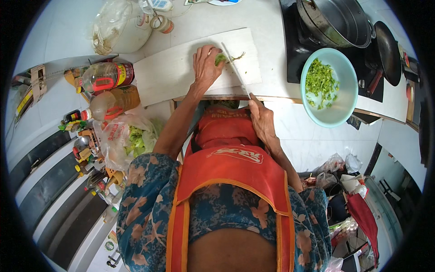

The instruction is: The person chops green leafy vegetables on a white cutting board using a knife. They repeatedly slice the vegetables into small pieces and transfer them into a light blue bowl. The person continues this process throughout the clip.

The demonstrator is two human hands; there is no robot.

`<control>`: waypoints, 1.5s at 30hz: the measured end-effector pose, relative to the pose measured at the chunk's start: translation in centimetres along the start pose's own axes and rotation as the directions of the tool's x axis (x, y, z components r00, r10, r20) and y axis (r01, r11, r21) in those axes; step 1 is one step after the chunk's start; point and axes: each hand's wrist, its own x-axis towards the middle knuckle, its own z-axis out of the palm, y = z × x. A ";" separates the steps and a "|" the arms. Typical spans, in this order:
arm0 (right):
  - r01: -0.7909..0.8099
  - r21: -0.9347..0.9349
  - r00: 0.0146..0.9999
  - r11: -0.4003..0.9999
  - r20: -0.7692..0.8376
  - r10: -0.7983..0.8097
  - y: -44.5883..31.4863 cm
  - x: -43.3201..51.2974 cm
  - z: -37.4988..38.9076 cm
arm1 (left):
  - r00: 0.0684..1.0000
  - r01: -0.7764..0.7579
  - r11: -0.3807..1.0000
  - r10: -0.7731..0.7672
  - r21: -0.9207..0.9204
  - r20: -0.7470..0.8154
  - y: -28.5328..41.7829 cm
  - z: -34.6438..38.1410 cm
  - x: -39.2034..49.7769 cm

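Observation:
On a pale cutting board (170,73), my left hand (206,64) presses a small bunch of leafy greens (221,58) with curled fingers. My right hand (261,117) grips the handle of a knife (235,69), whose thin blade lies edge-down just right of the bunch. A few cut bits and thin stems (239,57) lie on the board right of the blade. To the right, a light-blue plastic basin (346,112) holds chopped greens (319,81).
A black stove (294,68) with a large steel pot (340,20) and a wok (389,54) stands at right. Large plastic bottles (108,76) and a plastic bag of leafy greens (114,142) are at left. Behind the board are a jar (162,25) and a bag-covered white container (132,37).

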 end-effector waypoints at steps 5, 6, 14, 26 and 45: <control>-0.025 0.013 0.996 1.000 -0.086 0.026 -0.6 -1.2 -3.0 | 0.982 -0.093 0.981 0.063 0.170 0.178 1.4 3.3 2.2; -0.092 -0.011 0.994 0.996 -0.062 0.091 -1.2 -1.3 -3.9 | 0.986 -0.074 0.988 0.053 0.132 0.158 1.0 5.1 2.3; -0.135 0.069 0.982 0.988 -0.123 0.142 1.1 -1.4 -5.3 | 0.982 -0.119 0.981 0.094 0.151 0.163 0.7 7.4 3.7; -0.130 0.105 0.989 0.986 -0.051 0.136 2.4 -0.4 -5.1 | 0.856 0.412 0.776 -0.149 -0.479 0.494 1.2 -8.0 -9.4; -0.195 0.189 0.981 0.962 0.022 0.195 0.9 1.9 -2.1 | 0.987 0.150 0.952 -0.159 -0.267 -0.014 0.6 -4.5 -5.0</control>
